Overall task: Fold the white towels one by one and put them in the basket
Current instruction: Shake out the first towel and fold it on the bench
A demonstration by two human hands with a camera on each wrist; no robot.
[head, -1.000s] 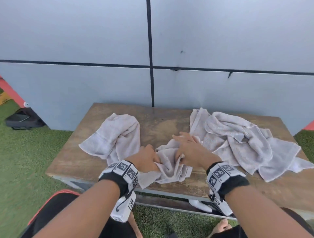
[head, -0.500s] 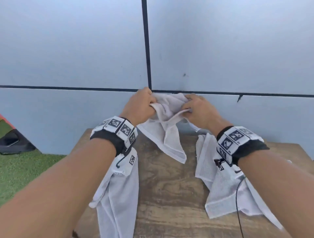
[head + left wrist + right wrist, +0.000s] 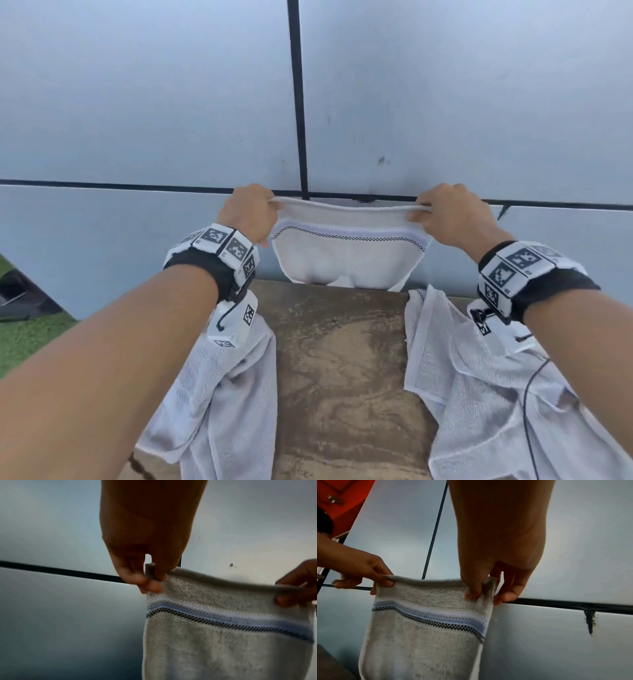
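Presently, a white towel (image 3: 349, 255) with a blue band and a black checkered line is held stretched in the air above the far edge of the wooden table (image 3: 339, 370), in front of the grey panelled wall (image 3: 137, 102). Its top left corner is pinched between thumb and fingers of the left hand (image 3: 248, 214); its top right corner is pinched likewise by the right hand (image 3: 452, 214). The remaining fingers of both hands are curled. The towel's lower end hangs down behind the table edge. Two further crumpled white towels are laid on the table: one at the left (image 3: 219, 404), one at the right (image 3: 486, 404). Green turf (image 3: 30, 339) is seen at the left.
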